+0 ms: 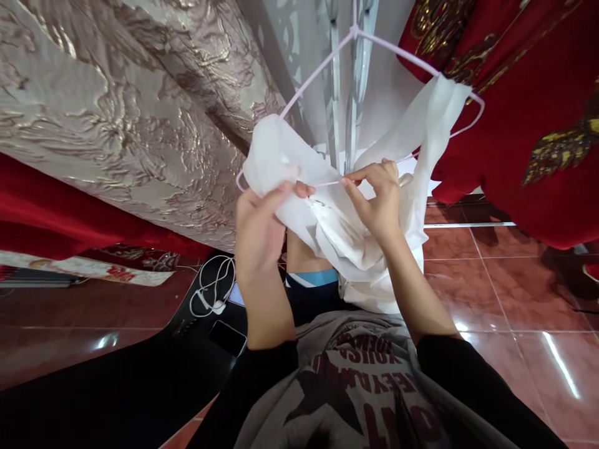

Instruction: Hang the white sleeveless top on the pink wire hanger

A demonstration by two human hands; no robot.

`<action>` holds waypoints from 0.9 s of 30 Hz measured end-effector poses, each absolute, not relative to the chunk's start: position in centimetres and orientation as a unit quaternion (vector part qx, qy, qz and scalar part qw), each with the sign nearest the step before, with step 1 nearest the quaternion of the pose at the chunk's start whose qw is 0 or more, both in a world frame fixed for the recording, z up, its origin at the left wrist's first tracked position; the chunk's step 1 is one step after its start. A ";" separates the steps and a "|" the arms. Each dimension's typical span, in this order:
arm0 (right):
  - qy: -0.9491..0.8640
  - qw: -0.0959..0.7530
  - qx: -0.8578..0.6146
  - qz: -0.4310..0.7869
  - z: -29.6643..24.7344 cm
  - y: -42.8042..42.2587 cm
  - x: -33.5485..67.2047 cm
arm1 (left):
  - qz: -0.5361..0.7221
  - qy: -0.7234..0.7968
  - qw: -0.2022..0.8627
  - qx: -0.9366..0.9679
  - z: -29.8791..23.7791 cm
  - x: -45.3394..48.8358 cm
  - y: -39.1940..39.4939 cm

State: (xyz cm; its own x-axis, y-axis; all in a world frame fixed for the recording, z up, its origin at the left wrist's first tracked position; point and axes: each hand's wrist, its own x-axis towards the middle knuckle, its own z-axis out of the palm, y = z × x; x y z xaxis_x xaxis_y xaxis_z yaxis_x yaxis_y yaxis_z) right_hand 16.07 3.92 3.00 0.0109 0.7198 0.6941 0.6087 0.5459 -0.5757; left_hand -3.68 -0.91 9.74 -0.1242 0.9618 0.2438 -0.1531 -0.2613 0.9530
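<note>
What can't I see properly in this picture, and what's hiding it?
In the head view:
1. Top of the pink hanger: cut off by the upper edge.
2. Left hand: blurred, so its exact grip is unclear.
3. Pale strand at the right hand: too thin to tell what it is.
4. Pale blue thing: partly hidden behind the left forearm.

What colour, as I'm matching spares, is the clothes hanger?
The clothes hanger is pale pinkish lilac, clearest in the head view.
</note>
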 end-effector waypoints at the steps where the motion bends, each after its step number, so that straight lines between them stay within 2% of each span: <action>1: -0.703 0.529 -0.474 0.051 3.0 4.0 16.2 | 0.632 0.404 0.456 0.479 10.6 -4.4 -0.5; 3: -0.706 0.523 -0.475 0.047 3.1 4.1 16.6 | 0.651 0.414 0.437 0.463 11.3 -6.4 0.6; 5: -0.707 0.524 -0.474 0.036 3.1 4.2 17.0 | 0.681 0.446 0.358 0.456 10.4 -8.7 1.7; 7: -0.707 0.529 -0.469 0.026 3.0 4.3 17.1 | 0.720 0.445 0.300 0.439 7.9 -10.5 2.4; 10: -0.709 0.526 -0.469 0.025 2.7 4.1 16.6 | 0.749 0.462 0.278 0.385 3.7 -10.4 2.5; 13: -0.715 0.521 -0.464 0.037 2.4 3.9 15.2 | 0.692 0.462 0.379 0.405 1.7 -6.9 2.0; 16: -0.714 0.531 -0.454 0.050 2.4 3.4 14.1 | 0.664 0.429 0.442 0.424 2.1 -2.4 2.1; 22: -0.766 0.499 -0.388 0.117 4.2 1.3 16.5 | 0.726 0.315 0.467 0.394 3.3 1.3 2.8; 24: -0.714 0.573 -0.393 0.091 4.7 0.9 18.5 | 0.734 0.291 0.472 0.393 3.2 1.1 2.8; 27: -0.540 0.703 -0.463 0.011 5.4 1.4 21.4 | 0.745 0.262 0.481 0.380 3.2 0.9 2.9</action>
